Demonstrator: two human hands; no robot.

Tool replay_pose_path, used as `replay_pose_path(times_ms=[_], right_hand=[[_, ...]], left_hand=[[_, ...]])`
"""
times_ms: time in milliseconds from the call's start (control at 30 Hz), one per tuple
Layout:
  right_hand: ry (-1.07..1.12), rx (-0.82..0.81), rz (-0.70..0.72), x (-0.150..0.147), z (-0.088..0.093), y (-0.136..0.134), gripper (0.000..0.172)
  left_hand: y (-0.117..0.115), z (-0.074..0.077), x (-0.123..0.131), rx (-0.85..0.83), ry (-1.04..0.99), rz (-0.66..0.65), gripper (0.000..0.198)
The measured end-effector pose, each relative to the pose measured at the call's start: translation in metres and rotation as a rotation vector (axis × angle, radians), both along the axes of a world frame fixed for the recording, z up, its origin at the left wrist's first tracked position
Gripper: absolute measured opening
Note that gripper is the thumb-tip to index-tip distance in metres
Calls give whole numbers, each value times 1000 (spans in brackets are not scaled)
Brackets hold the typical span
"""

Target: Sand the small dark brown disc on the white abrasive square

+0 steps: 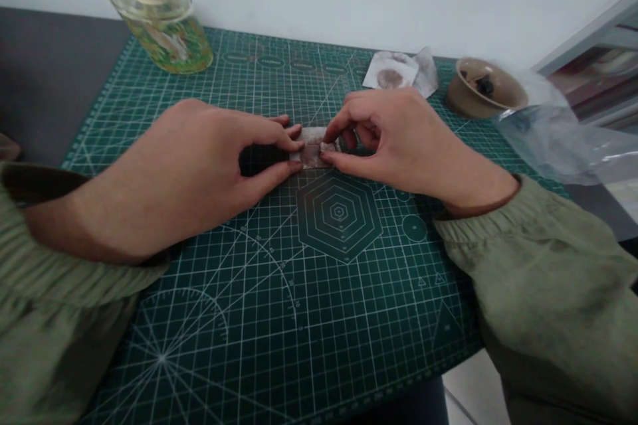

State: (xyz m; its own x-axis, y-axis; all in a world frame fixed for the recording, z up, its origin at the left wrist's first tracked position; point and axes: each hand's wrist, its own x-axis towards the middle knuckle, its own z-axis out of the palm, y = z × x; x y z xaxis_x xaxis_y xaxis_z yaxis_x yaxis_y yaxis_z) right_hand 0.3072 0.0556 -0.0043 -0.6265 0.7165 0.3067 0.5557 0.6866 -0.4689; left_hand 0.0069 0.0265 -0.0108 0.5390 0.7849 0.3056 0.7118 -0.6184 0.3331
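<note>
fingers (pixel 294 145) of the left hand (pixel 184 172) and fingers (pixel 331 146) of the right hand (pixel 393 139) are basically meeting on a small folded off-white paper packet with brownish stains (pixel 313 148), which sits flat on a dark green gridded cutting mat (pixel 249 345), just above the printed hexagon. left thumb and fingertips are pinched on the packet's left end, while the right thumb and fingers are clamped on its other end, with the remaining right fingers curled in behind, so neither hand is open. what's in hand right now is a two-handed pinch on that packet; the fingers hide too much to tell how its folds lie. behind the right hand is a crumpled white paper square with a round brown stain (pixel 391 73), and further right a tan ceramic bowl with dark bits inside (pixel 483 89), just beside a clear plastic bag (pixel 543 133). a floral glass bottle with a cream cap (pixel 162 33) stands at the mat's far left corner.
</note>
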Motion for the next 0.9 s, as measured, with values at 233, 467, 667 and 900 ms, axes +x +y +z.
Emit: replay_pose_path(times_ms=[233, 467, 667, 900], right_hand=[[12, -51, 23, -4, 2, 0, 25], [53, -81, -11, -5, 1, -2, 18], [39, -49, -76, -6, 2, -6, 17], [-1, -43, -69, -7, 2, -6, 9]], left_hand=[[2, 1, -1, -43, 1, 21, 53], [4, -2, -2, -35, -33, 11, 46], [4, -3, -2, -12, -35, -12, 45], [4, -5, -4, -1, -76, -77, 34]])
